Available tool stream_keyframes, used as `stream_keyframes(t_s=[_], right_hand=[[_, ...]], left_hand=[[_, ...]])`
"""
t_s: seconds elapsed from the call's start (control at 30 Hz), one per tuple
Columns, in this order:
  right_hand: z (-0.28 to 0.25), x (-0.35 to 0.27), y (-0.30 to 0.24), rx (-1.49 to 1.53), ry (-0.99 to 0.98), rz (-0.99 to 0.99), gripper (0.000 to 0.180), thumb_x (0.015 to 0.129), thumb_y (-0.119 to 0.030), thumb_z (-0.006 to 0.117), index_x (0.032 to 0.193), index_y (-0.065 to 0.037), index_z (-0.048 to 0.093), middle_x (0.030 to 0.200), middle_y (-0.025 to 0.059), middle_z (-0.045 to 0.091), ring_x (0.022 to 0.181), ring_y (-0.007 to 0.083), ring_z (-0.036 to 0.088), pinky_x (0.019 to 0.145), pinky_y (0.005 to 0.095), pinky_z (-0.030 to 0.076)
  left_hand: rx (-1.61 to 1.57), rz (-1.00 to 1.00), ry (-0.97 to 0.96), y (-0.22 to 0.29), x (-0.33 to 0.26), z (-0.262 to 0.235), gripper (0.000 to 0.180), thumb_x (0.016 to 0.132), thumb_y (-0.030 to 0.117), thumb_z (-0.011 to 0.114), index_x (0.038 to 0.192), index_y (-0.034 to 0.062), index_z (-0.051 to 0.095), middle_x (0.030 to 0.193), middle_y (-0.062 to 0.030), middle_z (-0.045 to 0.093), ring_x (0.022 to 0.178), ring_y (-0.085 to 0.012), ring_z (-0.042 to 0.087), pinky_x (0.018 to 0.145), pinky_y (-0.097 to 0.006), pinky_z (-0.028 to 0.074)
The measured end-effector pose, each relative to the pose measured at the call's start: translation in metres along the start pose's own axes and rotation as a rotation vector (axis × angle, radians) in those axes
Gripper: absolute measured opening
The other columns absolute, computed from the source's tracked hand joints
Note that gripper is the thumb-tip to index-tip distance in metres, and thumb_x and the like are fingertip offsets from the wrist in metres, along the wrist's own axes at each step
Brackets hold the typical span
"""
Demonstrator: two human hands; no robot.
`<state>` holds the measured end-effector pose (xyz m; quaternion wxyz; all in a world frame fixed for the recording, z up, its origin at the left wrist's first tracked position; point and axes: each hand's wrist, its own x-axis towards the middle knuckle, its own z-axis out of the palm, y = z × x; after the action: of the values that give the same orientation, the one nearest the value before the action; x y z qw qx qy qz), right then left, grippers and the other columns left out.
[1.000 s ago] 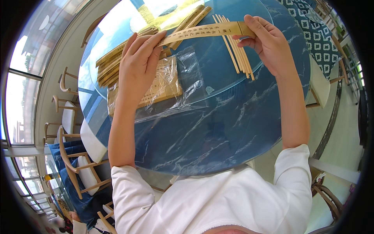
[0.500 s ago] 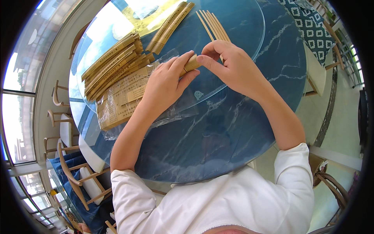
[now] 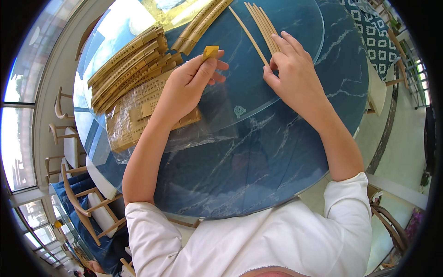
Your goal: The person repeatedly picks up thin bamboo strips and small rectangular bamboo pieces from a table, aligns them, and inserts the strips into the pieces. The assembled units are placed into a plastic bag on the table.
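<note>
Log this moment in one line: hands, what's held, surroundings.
left hand: holding paper | right hand: at near end of one stick | other sticks: bunched alongside | sleeve pile: left of sticks

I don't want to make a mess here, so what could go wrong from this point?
The wooden sticks lie loose at the right hand's fingertips, so a nudge might roll one away. The folded brown strip pinched in the left hand could slip or spring open. The heaped brown strips look unevenly stacked and might slide if bumped.
</note>
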<state>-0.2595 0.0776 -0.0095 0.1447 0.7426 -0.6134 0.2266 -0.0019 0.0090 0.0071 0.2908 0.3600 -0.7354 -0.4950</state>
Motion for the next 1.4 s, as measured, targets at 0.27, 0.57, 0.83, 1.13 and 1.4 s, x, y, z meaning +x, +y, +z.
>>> stream_keyframes(t_s=[0.27,0.57,0.83,1.13,1.4], right_hand=[[-0.038,0.021,0.049,0.661,0.190,0.424,0.031,0.108,-0.033,0.067,0.104,-0.002,0.072,0.085,0.0067,0.072,0.073,0.0118,0.066,0.067,0.0295,0.051],[-0.048,0.019,0.113,1.416,0.617,0.304,0.031,0.115,-0.024,0.055,0.122,0.003,0.067,0.093,0.0079,0.069,0.091,0.0214,0.069,0.088,0.0356,0.057],[-0.049,0.012,0.117,1.512,0.648,0.186,0.033,0.117,-0.024,0.048,0.117,0.003,0.068,0.090,0.0110,0.067,0.084,0.0246,0.066,0.079,0.0388,0.053],[-0.043,0.013,0.109,1.456,0.661,0.172,0.033,0.117,-0.025,0.050,0.117,0.002,0.069,0.091,0.0110,0.069,0.084,0.0231,0.067,0.080,0.0386,0.055],[-0.045,0.012,0.107,1.397,0.695,0.171,0.034,0.117,-0.026,0.050,0.116,0.002,0.069,0.091,0.0122,0.071,0.085,0.0230,0.067,0.081,0.0387,0.056]], left_hand=[[-0.074,-0.008,0.036,-0.006,0.000,-0.003,0.035,0.118,0.026,0.048,0.142,0.0020,0.052,0.121,-0.0132,0.077,0.106,-0.0191,0.075,0.093,-0.033,0.057],[-0.005,-0.012,0.032,-0.002,-0.002,0.001,0.031,0.117,0.027,0.050,0.134,0.0017,0.059,0.121,-0.0108,0.077,0.106,-0.0191,0.076,0.093,-0.032,0.058],[0.022,-0.008,0.009,-0.004,0.000,0.003,0.033,0.117,0.026,0.050,0.134,0.0004,0.063,0.121,-0.0106,0.078,0.106,-0.0189,0.076,0.092,-0.031,0.059],[0.037,0.033,-0.020,-0.006,-0.002,0.003,0.033,0.116,0.023,0.052,0.137,0.0005,0.063,0.125,-0.0105,0.077,0.107,-0.0189,0.076,0.093,-0.030,0.059],[0.079,0.060,-0.026,-0.005,-0.003,0.001,0.033,0.115,0.023,0.054,0.136,-0.0003,0.065,0.132,-0.0096,0.075,0.113,-0.0198,0.075,0.095,-0.031,0.057]])
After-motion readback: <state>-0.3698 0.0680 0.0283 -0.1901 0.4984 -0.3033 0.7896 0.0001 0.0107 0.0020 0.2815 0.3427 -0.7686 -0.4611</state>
